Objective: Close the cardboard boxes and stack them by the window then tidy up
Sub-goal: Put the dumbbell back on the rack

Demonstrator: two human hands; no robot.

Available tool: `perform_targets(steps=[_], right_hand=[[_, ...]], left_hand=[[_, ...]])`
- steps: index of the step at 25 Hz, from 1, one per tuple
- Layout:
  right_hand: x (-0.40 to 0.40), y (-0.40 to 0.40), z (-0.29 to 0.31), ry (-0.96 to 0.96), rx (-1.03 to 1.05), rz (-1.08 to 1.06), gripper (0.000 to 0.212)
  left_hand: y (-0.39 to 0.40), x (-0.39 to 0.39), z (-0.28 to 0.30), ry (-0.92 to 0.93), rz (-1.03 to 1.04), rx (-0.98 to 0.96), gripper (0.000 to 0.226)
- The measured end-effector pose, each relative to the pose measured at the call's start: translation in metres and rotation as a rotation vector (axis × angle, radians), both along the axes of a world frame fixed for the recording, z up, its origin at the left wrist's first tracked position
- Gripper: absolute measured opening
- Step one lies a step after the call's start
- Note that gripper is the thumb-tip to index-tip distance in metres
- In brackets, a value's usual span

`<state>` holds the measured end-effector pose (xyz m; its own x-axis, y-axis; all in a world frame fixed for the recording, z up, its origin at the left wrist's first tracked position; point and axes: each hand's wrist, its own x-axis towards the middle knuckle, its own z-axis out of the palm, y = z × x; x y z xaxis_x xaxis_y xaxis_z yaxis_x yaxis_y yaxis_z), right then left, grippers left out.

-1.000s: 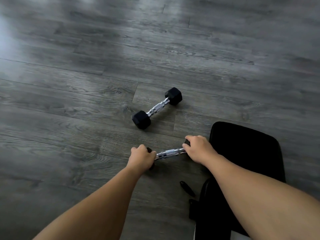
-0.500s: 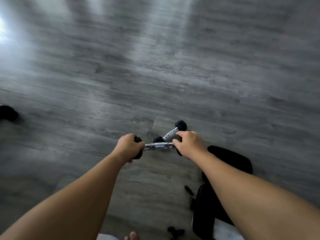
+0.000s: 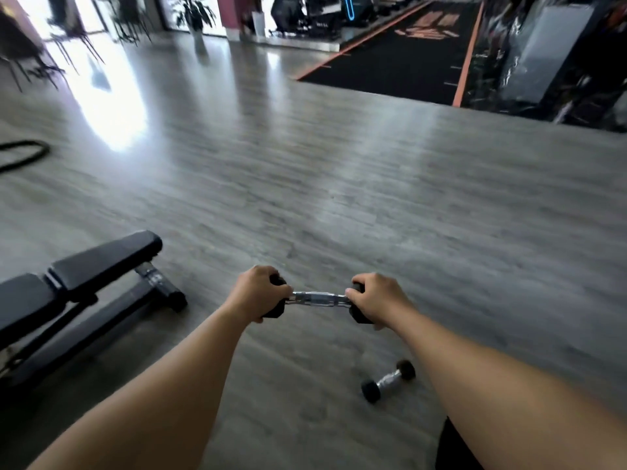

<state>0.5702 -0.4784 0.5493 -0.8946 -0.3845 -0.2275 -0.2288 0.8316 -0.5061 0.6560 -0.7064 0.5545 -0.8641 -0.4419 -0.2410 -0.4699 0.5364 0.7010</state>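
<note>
— What has moved since a moment ago?
— Both hands have lifted the dumbbell clear of the grey wood floor; it now hangs level in the air, and the view has swung up to take in the room.
— How is it held?
— Left hand has its fingers curled over the left black head, right hand has its fingers curled over the right head. The chrome handle shows bare between them.
— And the other one?
— A second dumbbell lies on the floor below the right forearm, untouched.
— Anything else nearby?
— A black padded weight bench stands at the left. A thick black rope lies at the far left edge, and a black mat with orange edging runs away at the upper right. No cardboard boxes are in view.
</note>
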Motion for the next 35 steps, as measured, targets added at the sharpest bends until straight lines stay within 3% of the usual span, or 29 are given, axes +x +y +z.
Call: perform_targets(steps=[4, 15, 20, 30, 35], right_hand=[[-0.035, -0.053, 0.044, 0.008, 0.019, 0.095, 0.024], [-0.221, -0.233, 0.068, -0.006, -0.052, 0.329, 0.023], [-0.287, -0.361, 0.072, 0.003, -0.032, 0.488, 0.02], [-0.414, -0.651, 0.083, 0.029, -0.038, 0.633, 0.019], [-0.492, -0.794, 0.076, 0.046, -0.028, 0.731, 0.015]], left_hand=[[-0.045, -0.017, 0.038, 0.043, 0.082, -0.008, 0.011], [-0.188, -0.146, 0.07, 0.077, 0.38, 0.039, 0.013], [-0.297, -0.188, 0.062, 0.068, 0.463, 0.055, 0.017], [-0.559, -0.293, 0.062, 0.061, 0.608, -0.129, 0.026], [-0.67, -0.356, 0.058, 0.12, 0.736, 0.041, 0.018]])
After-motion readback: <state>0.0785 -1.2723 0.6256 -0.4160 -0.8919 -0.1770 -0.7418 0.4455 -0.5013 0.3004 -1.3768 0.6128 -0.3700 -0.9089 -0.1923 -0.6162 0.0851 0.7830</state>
